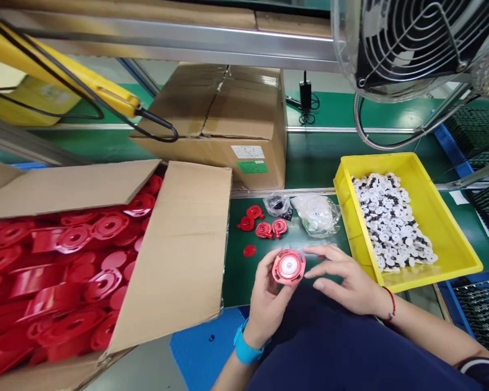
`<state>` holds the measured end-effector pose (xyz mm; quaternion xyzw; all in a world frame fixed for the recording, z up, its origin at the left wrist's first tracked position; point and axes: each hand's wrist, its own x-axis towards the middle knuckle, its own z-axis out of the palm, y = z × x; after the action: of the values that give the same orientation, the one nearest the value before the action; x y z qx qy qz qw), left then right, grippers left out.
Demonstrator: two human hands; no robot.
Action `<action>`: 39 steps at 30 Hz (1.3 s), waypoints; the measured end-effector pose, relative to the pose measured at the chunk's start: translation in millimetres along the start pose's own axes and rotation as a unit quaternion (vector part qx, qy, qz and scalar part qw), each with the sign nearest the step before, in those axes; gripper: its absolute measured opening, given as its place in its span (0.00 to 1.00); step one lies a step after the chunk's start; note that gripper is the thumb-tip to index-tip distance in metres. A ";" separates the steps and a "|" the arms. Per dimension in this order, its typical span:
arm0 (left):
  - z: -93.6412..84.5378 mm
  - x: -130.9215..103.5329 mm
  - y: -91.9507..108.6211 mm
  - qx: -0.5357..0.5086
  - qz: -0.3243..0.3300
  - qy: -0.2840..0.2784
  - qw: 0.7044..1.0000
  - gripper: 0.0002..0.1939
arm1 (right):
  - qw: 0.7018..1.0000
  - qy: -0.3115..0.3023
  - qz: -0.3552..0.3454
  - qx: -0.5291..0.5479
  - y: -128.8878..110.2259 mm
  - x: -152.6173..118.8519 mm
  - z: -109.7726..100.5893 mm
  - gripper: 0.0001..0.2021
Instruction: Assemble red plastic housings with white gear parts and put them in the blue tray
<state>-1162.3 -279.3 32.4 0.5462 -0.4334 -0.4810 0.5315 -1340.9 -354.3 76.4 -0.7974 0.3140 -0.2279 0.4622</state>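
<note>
My left hand grips a round red part with a white disc in its centre, held over the front edge of the green table. My right hand is just to the right of the part, fingers apart, with nothing held in it. Beyond my hands, several small red parts and a flat red disc lie on the green table. A clear plastic bag and a smaller bag lie behind them.
An open carton full of red parts stands at the left. A yellow bin with white discs is at the right. Behind stands a closed carton; a fan hangs upper right.
</note>
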 end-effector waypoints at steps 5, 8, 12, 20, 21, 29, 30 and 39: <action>-7.9 -14.1 -10.2 -0.002 -0.012 -0.003 1.000 0.27 | 0.999 -0.052 0.001 -0.017 4.1 8.9 15.3 0.26; -19.0 -21.4 -13.8 0.004 -0.030 0.055 0.998 0.26 | 0.999 -0.042 -0.005 0.031 5.7 17.2 27.2 0.10; -42.1 -30.2 -17.4 0.029 -0.062 0.118 0.991 0.26 | 0.988 0.023 0.089 0.123 18.6 30.0 43.5 0.11; -63.1 -46.7 -31.2 0.018 -0.137 0.079 0.987 0.28 | 0.955 0.011 0.258 0.148 53.4 61.6 79.5 0.14; -63.0 -46.8 -33.0 0.011 -0.146 0.075 0.986 0.28 | 0.953 0.011 0.262 0.149 56.9 63.9 81.3 0.15; -64.4 -30.0 -38.4 -0.015 -0.137 0.096 0.986 0.28 | 0.950 0.010 0.287 0.121 83.7 76.6 69.8 0.16; -65.0 -28.4 -38.4 -0.014 -0.138 0.101 0.985 0.28 | 0.950 0.010 0.290 0.120 85.5 79.0 68.5 0.17; -61.9 -27.3 -36.9 -0.099 -0.172 0.130 0.972 0.29 | 0.954 -0.024 0.285 0.090 101.4 91.6 73.5 0.17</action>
<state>-1107.1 -240.0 -4.3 0.6151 -0.2109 -0.5304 0.5440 -1258.3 -413.9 -40.6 -0.6351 0.4951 -0.0945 0.5853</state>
